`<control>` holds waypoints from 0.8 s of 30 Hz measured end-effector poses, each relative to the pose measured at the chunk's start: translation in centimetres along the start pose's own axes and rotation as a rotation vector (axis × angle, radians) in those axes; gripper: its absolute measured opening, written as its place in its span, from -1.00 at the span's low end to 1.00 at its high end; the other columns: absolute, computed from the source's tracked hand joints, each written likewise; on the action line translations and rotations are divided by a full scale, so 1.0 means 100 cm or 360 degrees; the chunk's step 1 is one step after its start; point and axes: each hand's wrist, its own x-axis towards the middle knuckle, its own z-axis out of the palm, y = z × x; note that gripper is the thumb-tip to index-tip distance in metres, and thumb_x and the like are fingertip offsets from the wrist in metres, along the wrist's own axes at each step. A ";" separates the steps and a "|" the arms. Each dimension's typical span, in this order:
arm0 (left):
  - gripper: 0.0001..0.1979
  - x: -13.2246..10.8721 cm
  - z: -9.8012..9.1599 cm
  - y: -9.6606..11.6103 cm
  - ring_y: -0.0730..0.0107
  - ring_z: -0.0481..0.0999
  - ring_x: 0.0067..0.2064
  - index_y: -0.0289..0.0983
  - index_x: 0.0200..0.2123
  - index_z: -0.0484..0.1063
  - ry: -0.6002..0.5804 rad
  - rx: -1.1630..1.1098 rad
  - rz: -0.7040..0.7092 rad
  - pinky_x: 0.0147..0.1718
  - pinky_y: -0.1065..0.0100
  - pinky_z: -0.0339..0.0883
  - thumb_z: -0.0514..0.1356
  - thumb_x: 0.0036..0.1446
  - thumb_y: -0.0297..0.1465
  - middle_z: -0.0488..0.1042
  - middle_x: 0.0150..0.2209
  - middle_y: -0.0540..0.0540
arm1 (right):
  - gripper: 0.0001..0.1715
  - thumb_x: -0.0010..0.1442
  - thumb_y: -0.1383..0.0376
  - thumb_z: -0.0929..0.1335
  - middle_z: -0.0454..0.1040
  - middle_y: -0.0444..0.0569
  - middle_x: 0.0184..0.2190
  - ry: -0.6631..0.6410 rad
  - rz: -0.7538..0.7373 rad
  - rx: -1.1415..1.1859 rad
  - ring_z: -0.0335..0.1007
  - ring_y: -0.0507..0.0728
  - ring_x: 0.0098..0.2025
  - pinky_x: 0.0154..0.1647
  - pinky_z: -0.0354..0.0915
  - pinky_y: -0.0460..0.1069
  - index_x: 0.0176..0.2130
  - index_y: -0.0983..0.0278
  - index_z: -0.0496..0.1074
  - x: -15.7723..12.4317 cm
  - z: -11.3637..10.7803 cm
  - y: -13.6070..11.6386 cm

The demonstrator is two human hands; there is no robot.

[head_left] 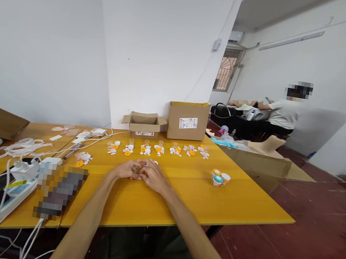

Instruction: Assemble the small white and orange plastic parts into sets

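White walls point(158, 56) stand behind a yellow desk point(181, 201), and the floor point(319, 224) is dark red. Far off past the desk's right edge, a person point(285, 113) in a white top sits with their back mostly turned.

Both arms reach in over the front edge of the desk and lean toward each other, like the two sides of a tent. The left hand point(128, 169) is bent at the wrist and points to the right, with its fingers curled. The right hand point(153, 177) comes in from the other side, with its knuckles up and its fingers bent down. Their fingertips meet around the middle of the desk. Fingers hide what is between them, so I cannot tell if they grip something small.

Little heaps of white bits point(204, 155), orange rings point(127, 153) and clear cups point(161, 144) make a row near the back edge, past the hands. Three lidded cups point(217, 179) sit close together toward the right edge. Two brown boxes point(187, 123) stand at the back edge, and a power strip point(13, 198) lies by the front edge, on the left.
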 end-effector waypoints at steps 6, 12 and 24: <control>-0.67 0.001 -0.001 -0.001 0.60 0.17 -0.61 -0.28 -0.52 0.38 -0.0006 0.0021 0.0003 -0.61 0.48 0.07 0.42 -0.27 -0.24 0.26 -0.67 0.15 | -0.85 0.11 0.46 0.42 0.45 0.00 0.00 0.0060 0.0014 0.0098 0.36 0.19 0.01 -0.01 0.27 0.13 -0.45 0.23 0.48 -0.001 0.006 0.004; -0.63 0.001 -0.001 -0.002 0.60 0.18 -0.62 -0.28 -0.50 0.37 -0.0010 0.0036 0.0012 -0.61 0.48 0.08 0.44 -0.27 -0.21 0.24 -0.67 0.17 | -0.85 0.11 0.46 0.40 0.43 0.00 0.04 0.0197 0.0042 0.0175 0.36 0.18 0.04 0.04 0.28 0.13 -0.43 0.22 0.50 0.001 0.006 0.009; -0.59 0.003 -0.004 -0.009 0.57 0.21 -0.62 -0.29 -0.33 0.51 0.0062 0.0089 -0.0091 -0.59 0.46 0.08 0.44 -0.27 -0.20 0.31 -0.64 0.13 | -0.81 0.11 0.49 0.38 0.47 0.02 -0.01 0.0089 0.0101 0.0012 0.35 0.19 0.08 0.09 0.29 0.13 -0.44 0.22 0.50 -0.012 -0.013 0.027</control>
